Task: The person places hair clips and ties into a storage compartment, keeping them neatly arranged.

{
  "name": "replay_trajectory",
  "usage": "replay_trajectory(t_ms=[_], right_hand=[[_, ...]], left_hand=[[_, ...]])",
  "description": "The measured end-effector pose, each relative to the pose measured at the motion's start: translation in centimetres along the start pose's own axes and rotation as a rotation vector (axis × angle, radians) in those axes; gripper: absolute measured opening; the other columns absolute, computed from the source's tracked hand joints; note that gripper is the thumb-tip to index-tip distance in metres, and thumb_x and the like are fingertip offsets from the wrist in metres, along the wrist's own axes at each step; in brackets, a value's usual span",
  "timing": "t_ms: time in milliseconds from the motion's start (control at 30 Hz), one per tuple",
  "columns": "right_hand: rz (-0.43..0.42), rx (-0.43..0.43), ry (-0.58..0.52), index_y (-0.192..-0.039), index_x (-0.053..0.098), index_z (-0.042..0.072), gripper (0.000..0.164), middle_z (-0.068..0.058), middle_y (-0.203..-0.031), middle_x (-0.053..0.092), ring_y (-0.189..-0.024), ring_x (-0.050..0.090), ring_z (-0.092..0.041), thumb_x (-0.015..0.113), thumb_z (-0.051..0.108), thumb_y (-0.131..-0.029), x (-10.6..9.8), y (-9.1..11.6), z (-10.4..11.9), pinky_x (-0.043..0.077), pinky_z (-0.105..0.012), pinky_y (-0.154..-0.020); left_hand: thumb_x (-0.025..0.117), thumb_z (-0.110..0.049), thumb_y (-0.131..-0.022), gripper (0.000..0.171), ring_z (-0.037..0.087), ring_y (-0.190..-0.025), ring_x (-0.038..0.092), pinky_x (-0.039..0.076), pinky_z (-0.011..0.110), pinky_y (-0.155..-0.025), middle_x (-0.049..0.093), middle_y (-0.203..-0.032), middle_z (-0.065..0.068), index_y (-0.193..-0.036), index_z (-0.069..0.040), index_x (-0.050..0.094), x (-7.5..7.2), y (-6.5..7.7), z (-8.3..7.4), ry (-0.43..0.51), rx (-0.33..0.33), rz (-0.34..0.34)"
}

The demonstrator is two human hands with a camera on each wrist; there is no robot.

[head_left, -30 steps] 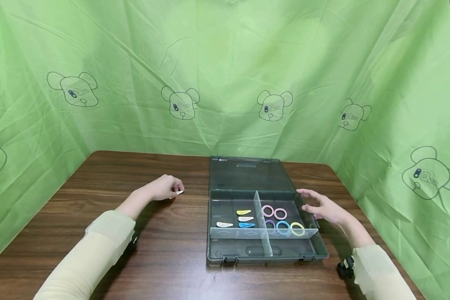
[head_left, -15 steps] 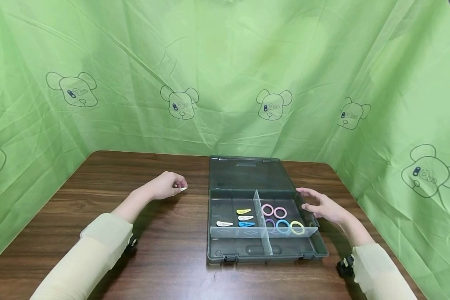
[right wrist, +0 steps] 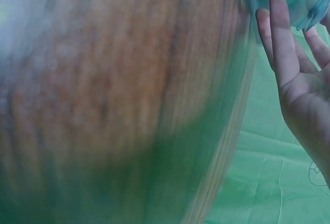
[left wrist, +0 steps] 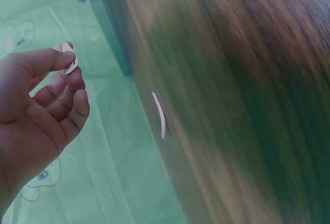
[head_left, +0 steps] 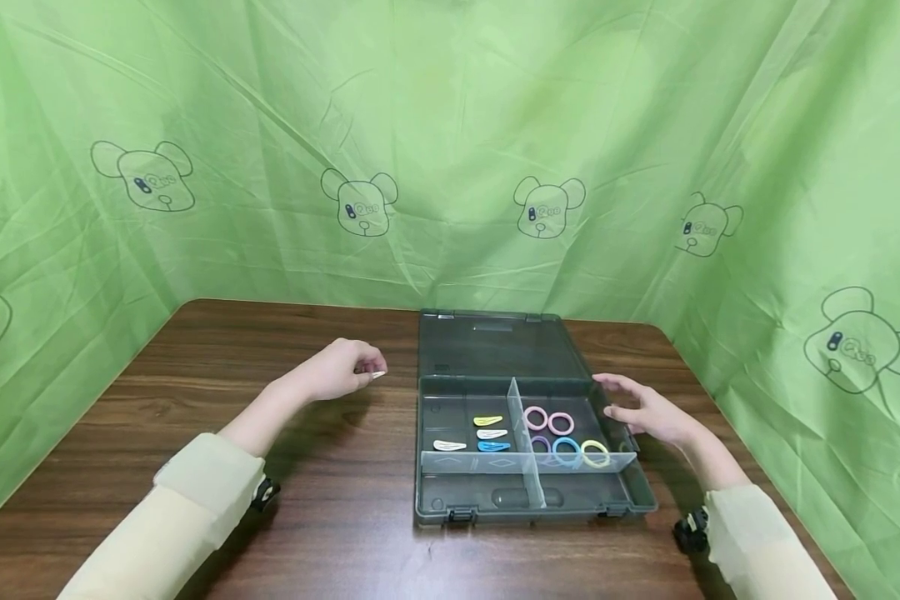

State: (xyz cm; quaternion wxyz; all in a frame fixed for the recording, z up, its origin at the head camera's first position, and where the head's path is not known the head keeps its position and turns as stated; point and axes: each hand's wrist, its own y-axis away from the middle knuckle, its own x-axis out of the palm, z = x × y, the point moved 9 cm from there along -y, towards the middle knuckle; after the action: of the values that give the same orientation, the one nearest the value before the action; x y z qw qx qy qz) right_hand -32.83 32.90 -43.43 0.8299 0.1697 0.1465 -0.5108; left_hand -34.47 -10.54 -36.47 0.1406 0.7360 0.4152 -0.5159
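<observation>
My left hand (head_left: 341,368) pinches a small white snap hair clip (left wrist: 71,61) between thumb and fingers, above the table to the left of the box. My right hand (head_left: 648,414) is at the right wall of the smoky grey organizer box (head_left: 427,492), its fingers fairly straight and thumb by the rim. Lid raised, the box has several compartments. Its back left one holds a yellow clip (head_left: 487,421), a blue clip (head_left: 493,447) and two white clips (head_left: 449,446). Several hair ties, including a blue one (head_left: 566,452), lie in the back right one.
The wooden table (head_left: 330,525) carries the box right of its middle. In the left wrist view a thin, pale pink curved strip (left wrist: 160,115) lies near the table's edge. Green cloth (head_left: 450,150) hangs around the back and sides.
My left hand has moved a little to the right and away from me toward the box, with the white hair clip between its fingers. My right hand has stayed at the box's wall.
</observation>
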Motion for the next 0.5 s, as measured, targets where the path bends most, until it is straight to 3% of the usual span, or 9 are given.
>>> replay_trajectory(t_ms=[233, 500], right_hand=[[0.007, -0.006, -0.015, -0.145, 0.026, 0.003, 0.062, -0.03, -0.141, 0.027, -0.094, 0.065, -0.024, 0.058, 0.011, -0.092, 0.0, 0.0, 0.0, 0.056, -0.04, -0.071], [0.007, -0.004, -0.024, -0.145, 0.025, 0.003, 0.063, -0.03, -0.142, 0.026, -0.093, 0.065, -0.023, 0.059, 0.011, -0.092, 0.1, 0.0, 0.1, 0.056, -0.04, -0.071]], left_hand=[[0.065, -0.005, -0.082, 0.012, 0.005, -0.07, 0.055, 0.048, 0.027, -0.067, 0.066, -0.078, -0.002, -0.088, -0.014, 0.069, -0.2, 0.0, -2.3, -0.002, 0.03, -0.04], [0.066, -0.006, -0.081, 0.013, 0.005, -0.07, 0.054, 0.046, 0.024, -0.065, 0.059, -0.076, -0.01, -0.088, -0.017, 0.07, 0.4, -0.1, -5.3, -0.03, 0.07, -0.077]])
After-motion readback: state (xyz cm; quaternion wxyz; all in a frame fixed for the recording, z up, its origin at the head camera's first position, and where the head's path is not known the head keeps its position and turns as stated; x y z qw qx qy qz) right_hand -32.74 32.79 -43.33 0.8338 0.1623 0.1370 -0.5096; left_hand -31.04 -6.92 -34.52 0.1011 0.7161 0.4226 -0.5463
